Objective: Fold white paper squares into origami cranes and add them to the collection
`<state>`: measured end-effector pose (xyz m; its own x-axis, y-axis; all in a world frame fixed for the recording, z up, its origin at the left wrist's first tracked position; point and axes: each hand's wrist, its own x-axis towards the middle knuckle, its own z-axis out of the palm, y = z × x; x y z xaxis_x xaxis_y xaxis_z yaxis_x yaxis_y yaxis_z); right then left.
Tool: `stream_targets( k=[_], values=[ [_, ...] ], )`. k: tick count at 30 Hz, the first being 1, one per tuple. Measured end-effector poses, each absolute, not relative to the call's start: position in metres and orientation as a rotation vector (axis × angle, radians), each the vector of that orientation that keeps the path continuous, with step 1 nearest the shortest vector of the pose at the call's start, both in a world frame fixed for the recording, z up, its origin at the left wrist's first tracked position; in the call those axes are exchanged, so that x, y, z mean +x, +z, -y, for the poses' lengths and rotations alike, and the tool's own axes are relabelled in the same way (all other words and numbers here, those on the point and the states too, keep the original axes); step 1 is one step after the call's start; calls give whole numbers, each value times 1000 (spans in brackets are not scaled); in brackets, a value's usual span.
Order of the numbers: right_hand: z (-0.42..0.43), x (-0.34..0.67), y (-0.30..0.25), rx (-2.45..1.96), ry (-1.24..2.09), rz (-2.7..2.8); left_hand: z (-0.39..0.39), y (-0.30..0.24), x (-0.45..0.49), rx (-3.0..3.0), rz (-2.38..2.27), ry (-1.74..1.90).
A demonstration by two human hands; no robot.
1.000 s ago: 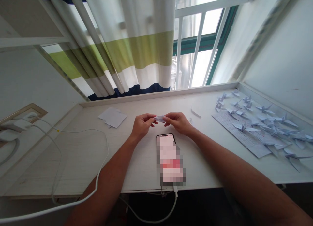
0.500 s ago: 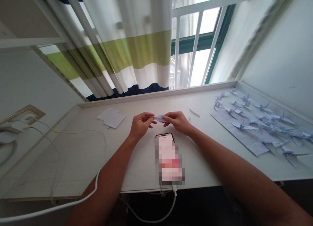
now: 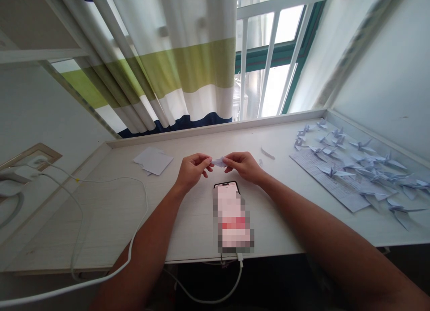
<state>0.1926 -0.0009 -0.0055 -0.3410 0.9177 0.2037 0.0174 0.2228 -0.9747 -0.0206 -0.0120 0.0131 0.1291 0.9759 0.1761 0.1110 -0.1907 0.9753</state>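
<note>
Between my two hands, a small folded piece of white paper (image 3: 218,161) is held above the desk, beyond the phone. My left hand (image 3: 195,168) pinches its left tip between thumb and forefinger. On the other side, my right hand (image 3: 242,165) grips the right end with thumb and fingers, which hide part of the folds. A phone (image 3: 231,217) with a lit pink screen, partly pixelated, lies below the hands, a white cable plugged into its lower end. Several folded paper cranes (image 3: 336,171) spread across the right side of the desk.
A small stack of paper sheets (image 3: 154,161) lies left of my hands. Some cranes stand on a printed sheet (image 3: 349,202). A curled paper strip (image 3: 268,153) rests beyond my right hand. One white cable (image 3: 146,199) loops over the desk's left side, crossing my left forearm.
Both hands stay in nearly the same place, still holding the paper. The fingers of my left hand have shifted very slightly at the paper's tip.
</note>
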Motion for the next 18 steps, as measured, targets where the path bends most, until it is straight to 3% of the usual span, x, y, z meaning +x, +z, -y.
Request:
stream_targets(
  k=[13,18],
  values=[
    [-2,194,-10,-965,1320,1504,9,9,-23,1414,-1128,1015],
    [-2,195,-8,-964,1328,1482,9,9,-26,1693,-1164,1074]
  ],
)
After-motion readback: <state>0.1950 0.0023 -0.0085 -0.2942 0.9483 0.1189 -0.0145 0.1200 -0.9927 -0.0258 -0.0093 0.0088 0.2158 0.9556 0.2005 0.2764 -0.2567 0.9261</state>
